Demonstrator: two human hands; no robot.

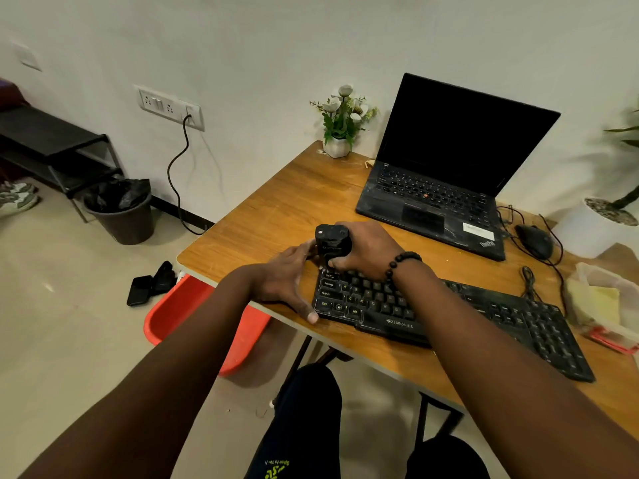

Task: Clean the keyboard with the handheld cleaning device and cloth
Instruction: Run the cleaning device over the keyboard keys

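Both forearms bare, no sleeves in sight. A bracelet (403,262) of round black beads circles the right wrist. Down below, dark trousers (304,426) over both knees, yellow-green lettering (276,468) printed on the left leg.

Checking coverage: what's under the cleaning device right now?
The cleaning device, gripped by the right hand, stands on the keyboard's top-left keys. Those keys are hidden beneath it.
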